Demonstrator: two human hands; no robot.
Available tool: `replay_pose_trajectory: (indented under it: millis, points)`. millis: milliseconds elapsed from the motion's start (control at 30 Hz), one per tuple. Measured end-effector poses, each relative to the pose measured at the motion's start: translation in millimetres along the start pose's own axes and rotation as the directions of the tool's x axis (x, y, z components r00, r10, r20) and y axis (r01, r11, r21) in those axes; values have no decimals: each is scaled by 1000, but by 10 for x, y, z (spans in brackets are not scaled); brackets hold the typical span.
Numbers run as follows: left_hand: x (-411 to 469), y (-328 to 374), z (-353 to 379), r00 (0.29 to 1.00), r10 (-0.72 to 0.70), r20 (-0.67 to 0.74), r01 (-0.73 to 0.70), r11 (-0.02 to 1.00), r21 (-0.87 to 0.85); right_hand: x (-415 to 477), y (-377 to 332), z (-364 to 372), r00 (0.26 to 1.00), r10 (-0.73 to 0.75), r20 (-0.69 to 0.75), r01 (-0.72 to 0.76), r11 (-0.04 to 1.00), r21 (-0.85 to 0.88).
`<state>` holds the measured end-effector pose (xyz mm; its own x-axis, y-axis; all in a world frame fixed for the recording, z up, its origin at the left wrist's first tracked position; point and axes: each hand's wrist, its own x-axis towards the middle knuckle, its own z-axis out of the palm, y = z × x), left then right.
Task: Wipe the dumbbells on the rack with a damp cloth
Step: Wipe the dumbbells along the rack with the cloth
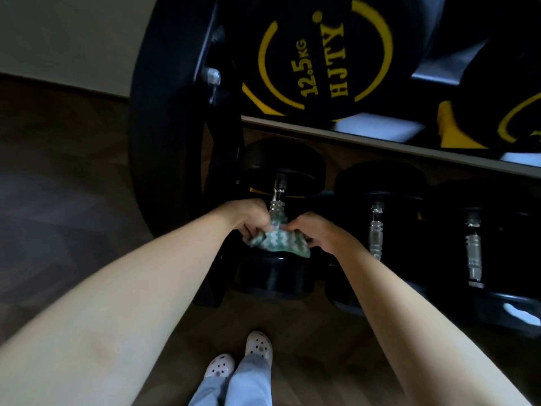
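Gym; dumbbells (322,60) on rack (380,145); wooden floor (73,171)

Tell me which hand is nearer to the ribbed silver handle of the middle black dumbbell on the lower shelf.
Right. The right hand grips the green-and-white zigzag cloth just left of that ribbed silver handle; the left hand holds the cloth's other end, farther away.

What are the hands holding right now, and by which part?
Both hold the green cloth. The left hand grips its left end, the right hand its right end, with the cloth against a dumbbell handle.
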<state>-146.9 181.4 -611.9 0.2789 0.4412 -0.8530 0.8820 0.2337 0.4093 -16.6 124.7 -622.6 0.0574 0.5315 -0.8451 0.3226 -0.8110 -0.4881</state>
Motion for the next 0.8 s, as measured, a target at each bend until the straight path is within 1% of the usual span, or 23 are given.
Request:
replay_pose_trajectory:
  millis: [33, 67, 133, 167, 200, 233, 267, 333, 367, 400, 433, 467, 500, 567, 600, 667, 733, 800]
  points:
    - [16, 36, -27, 997, 22, -78, -26, 998, -54, 11, 3, -20, 997, -33, -73, 39, 996, 86]
    - [55, 63, -36, 978, 42, -202, -58, 996, -72, 55, 17, -14, 981, -64, -181, 92, 985, 149]
    - [134, 132, -30, 889, 40, -456, -91, 992, -90, 172, 10, 61, 906, -89, -414, 204, 948, 243]
    - [174, 160, -15, 838, 36, -544, -96, 992, -82, 216, -23, 116, 875, -98, -473, 244, 935, 258]
    - [230, 168, 3, 805, 32, -592, -95, 993, -76, 274, -67, 171, 863, -116, -492, 280, 920, 275]
    - [290, 160, 28, 796, 18, -605, -93, 991, -92, 337, -111, 223, 862, -117, -493, 304, 898, 319]
    - [362, 155, 55, 801, -7, -598, -88, 987, -131, 386, -165, 257, 875, -90, -476, 310, 858, 409]
    - [492, 113, 108, 836, -107, -539, -72, 951, -300, 500, -225, 289, 918, -12, -396, 258, 777, 575]
    - [547, 85, 136, 860, -151, -487, -71, 910, -408, 525, -226, 296, 940, 15, -341, 219, 742, 634]
    - [591, 63, 157, 888, -170, -428, -94, 843, -529, 545, -214, 291, 957, 25, -289, 180, 730, 659]
    - [621, 46, 177, 917, -163, -363, -119, 757, -643, 590, -179, 289, 969, 26, -246, 147, 739, 657]
    - [613, 51, 187, 942, -130, -308, -136, 693, -708, 631, -153, 272, 974, 22, -225, 130, 758, 639]
    - [597, 51, 190, 956, -89, -278, -142, 690, -710, 674, -129, 254, 976, 16, -219, 125, 779, 614]
    - [631, 26, 168, 957, -32, -288, -165, 758, -631, 746, -87, 262, 974, 5, -225, 120, 834, 538]
    - [659, -8, 169, 951, -22, -310, -166, 807, -566, 754, -70, 286, 971, 1, -238, 124, 852, 509]
    - [674, -82, 202, 946, -19, -323, -131, 891, -435, 749, 4, 348, 969, 0, -249, 130, 854, 505]
    - [650, -169, 266, 946, -27, -323, -93, 933, -349, 714, 89, 385, 973, 4, -229, 115, 855, 505]
    - [593, -253, 342, 950, -24, -311, -72, 954, -291, 664, 161, 390, 976, 7, -218, 86, 907, 412]
